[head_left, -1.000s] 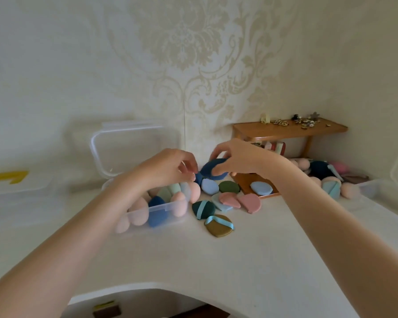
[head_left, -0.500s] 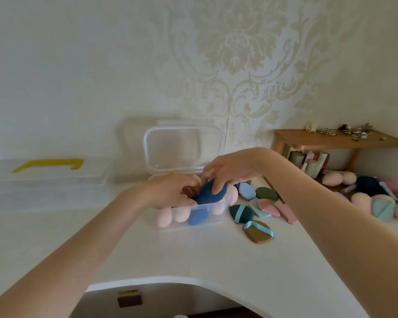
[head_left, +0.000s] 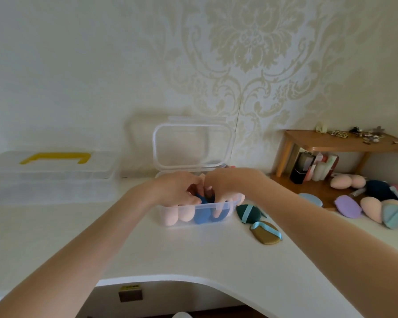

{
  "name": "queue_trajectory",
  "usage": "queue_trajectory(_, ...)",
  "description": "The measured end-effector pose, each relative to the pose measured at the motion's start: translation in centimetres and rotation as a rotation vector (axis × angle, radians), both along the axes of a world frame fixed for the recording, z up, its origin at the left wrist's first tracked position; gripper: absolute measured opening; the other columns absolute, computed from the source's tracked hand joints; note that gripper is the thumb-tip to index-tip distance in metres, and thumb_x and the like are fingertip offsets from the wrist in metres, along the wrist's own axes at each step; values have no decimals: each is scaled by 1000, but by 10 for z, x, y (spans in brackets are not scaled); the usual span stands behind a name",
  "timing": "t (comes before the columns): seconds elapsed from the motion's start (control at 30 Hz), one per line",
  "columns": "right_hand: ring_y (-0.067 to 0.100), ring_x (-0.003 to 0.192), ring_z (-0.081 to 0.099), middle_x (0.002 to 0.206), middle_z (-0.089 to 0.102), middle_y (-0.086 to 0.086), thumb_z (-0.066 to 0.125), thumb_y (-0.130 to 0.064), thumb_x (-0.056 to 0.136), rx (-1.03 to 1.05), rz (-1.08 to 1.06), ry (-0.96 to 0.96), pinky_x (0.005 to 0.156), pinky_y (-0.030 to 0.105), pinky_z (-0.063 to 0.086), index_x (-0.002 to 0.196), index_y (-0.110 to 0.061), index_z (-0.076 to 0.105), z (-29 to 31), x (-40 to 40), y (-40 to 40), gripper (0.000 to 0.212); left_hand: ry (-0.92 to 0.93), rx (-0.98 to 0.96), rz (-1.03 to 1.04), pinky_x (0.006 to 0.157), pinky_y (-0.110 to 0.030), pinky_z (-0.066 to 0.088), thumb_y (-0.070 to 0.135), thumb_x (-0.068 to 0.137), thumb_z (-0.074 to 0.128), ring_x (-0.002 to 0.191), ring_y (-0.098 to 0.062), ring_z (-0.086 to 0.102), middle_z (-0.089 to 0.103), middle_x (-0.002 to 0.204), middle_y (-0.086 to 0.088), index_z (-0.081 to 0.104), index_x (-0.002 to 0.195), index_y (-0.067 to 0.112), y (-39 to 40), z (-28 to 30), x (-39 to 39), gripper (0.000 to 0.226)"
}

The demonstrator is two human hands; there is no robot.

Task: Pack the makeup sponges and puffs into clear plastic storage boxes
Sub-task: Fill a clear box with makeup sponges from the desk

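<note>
pressing a dark blue puff (head_left: 206, 199) into the clear box (head_left: 225, 206), left hand (head_left: 177, 191) and right hand (head_left: 218, 187) both clamped on it, puff between the grips

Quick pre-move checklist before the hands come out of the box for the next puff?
1. Lid open, clear of hands: ok.
2. Dark blue puff inside the box: ok, both hands on it.
3. Left hand and right hand let go: not ok.
4. Room left in box: cannot tell.
5. Green puff and gold puff beside box, unobstructed: ok.
</note>
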State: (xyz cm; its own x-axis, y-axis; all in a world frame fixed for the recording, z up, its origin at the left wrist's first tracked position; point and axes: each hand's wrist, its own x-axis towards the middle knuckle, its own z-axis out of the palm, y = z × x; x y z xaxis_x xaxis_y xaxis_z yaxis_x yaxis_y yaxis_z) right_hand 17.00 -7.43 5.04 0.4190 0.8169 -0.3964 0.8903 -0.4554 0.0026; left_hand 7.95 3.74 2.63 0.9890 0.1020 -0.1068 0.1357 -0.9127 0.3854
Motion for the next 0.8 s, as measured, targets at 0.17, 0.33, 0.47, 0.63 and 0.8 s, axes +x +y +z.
queue_trajectory(0.17, 18, 104, 55, 117, 62, -4, 71, -36, 78, -6, -32, 108, 84, 28, 45, 108, -25, 61, 24, 14, -9, 34, -3, -14, 16, 69, -18, 39, 23, 86, 57, 75, -7, 51, 49, 75, 20, 49, 75, 35, 0, 1, 0, 19)
queue_trajectory(0.33, 21, 90, 59, 87, 61, -6, 73, -30, 74, -6, -2, 51, 82, 33, 54, 69, -32, 61, 5, 14, -4, 13, 9, -14, 20, 68, -18, 38, 23, 86, 57, 79, -9, 51, 50, 77, 20, 55, 89, 29, -1, 0, 1, 6)
queue_trajectory(0.47, 22, 91, 62, 80, 60, -11, 75, -34, 70, 53, -11, 75, 86, 39, 55, 65, -34, 58, -4, 15, -4, 18, -14, 4, 22, 75, -20, 40, 24, 87, 56, 82, -9, 51, 54, 85, 15, 58, 95, 32, -6, 0, 0, 11)
queue_trajectory(0.63, 4, 89, 61, 97, 69, -13, 70, -33, 80, 185, -61, 236, 87, 25, 46, 107, -25, 68, 31, 14, -24, 29, -60, -236, 30, 71, -9, 43, 20, 85, 65, 79, 1, 56, 58, 84, 19, 53, 82, 38, -3, 11, -12, 21)
queue_trajectory(0.8, -6, 71, 64, 101, 68, -4, 64, -22, 87, 486, -80, 180, 68, 13, 46, 107, -15, 68, 38, 16, -24, 22, -220, -132, 154, 94, -31, 50, 22, 89, 59, 97, -13, 65, 70, 103, 3, 69, 99, 25, 21, 33, -29, 14)
